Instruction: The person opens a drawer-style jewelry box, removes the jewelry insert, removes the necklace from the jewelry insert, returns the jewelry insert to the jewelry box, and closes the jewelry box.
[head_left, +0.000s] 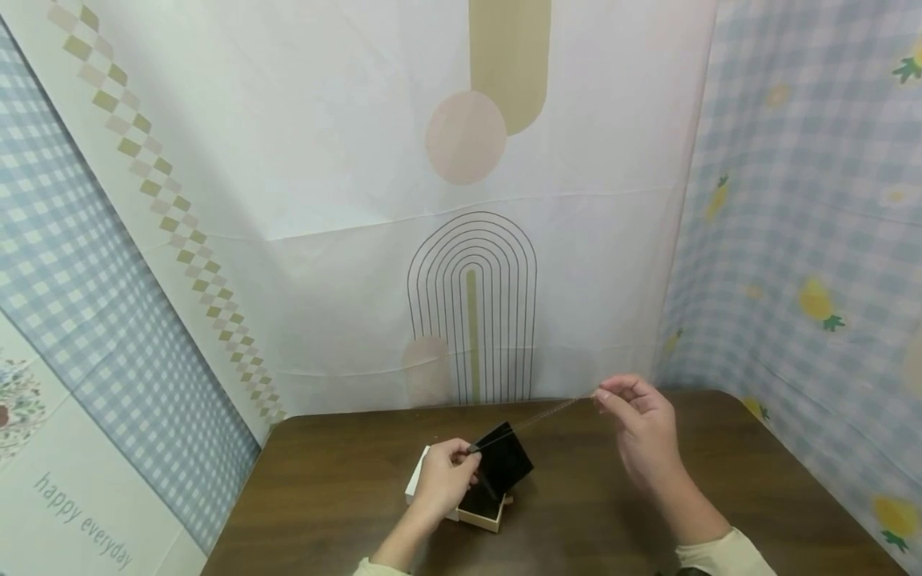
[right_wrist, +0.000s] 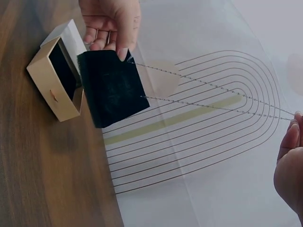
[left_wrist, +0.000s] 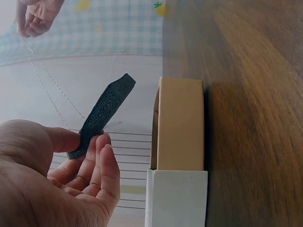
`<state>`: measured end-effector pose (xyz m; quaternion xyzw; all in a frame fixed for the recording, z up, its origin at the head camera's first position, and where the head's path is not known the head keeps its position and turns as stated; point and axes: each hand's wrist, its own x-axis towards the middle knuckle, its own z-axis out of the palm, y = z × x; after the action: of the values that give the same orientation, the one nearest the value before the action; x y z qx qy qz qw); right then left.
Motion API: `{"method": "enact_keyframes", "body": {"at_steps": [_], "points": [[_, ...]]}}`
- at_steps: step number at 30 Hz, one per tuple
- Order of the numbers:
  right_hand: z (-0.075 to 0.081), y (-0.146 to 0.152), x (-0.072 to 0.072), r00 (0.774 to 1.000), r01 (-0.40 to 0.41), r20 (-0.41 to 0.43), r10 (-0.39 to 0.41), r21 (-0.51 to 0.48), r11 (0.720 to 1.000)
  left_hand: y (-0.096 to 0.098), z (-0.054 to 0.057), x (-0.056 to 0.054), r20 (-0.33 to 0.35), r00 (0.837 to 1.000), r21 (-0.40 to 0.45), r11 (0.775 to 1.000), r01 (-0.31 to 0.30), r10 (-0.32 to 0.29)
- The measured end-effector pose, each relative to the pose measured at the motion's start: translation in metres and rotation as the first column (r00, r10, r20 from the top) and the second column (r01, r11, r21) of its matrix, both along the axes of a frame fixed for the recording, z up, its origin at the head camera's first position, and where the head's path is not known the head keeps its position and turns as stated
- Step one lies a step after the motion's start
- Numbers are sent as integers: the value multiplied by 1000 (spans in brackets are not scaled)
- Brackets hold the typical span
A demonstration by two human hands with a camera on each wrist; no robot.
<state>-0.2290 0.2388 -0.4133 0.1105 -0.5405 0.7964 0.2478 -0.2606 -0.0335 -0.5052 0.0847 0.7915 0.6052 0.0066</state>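
My left hand [head_left: 445, 478] pinches a black foam pad [right_wrist: 113, 87] by one edge between thumb and fingers, holding it tilted above the table. From that pad a thin chain necklace [right_wrist: 199, 104] runs as two taut strands up to my right hand [head_left: 644, 428], whose thumb and fingertips pinch the far end. Under the left hand lies a small jewellery box: a tan drawer [left_wrist: 181, 125] with a dark inside, pulled partly out of a white sleeve [left_wrist: 177, 198]. The right wrist view shows a small tab [right_wrist: 53, 95] on the drawer's front.
A brown wooden table [head_left: 324, 480] bears the box. Behind it hangs a white cloth [head_left: 346, 304] with arch lines. Blue checked cloths with pineapples [head_left: 814, 300] on the right and a panel with lettering [head_left: 82, 520] on the left flank the table.
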Motion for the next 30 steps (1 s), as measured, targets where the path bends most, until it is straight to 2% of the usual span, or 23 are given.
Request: {"method": "enact_keyframes", "body": {"at_steps": [9,15,20,30], "points": [[4,2,0,999,-29,-27,28,-23,999,-1,-1,-1,-19,1000,-12,1000,-3,2],[6,8,0,997,-67,-55,62,-87,994,-3,-2,-2,-13,1000,-10,1000,-16,16],[10,16,-1,995,-66,-79,57,-118,991,-8,0,-2,11,1000,19,1000,-23,23],[17,26,-2,989,-77,-139,54,-169,983,-14,5,-3,5,1000,12,1000,-10,10]]}}
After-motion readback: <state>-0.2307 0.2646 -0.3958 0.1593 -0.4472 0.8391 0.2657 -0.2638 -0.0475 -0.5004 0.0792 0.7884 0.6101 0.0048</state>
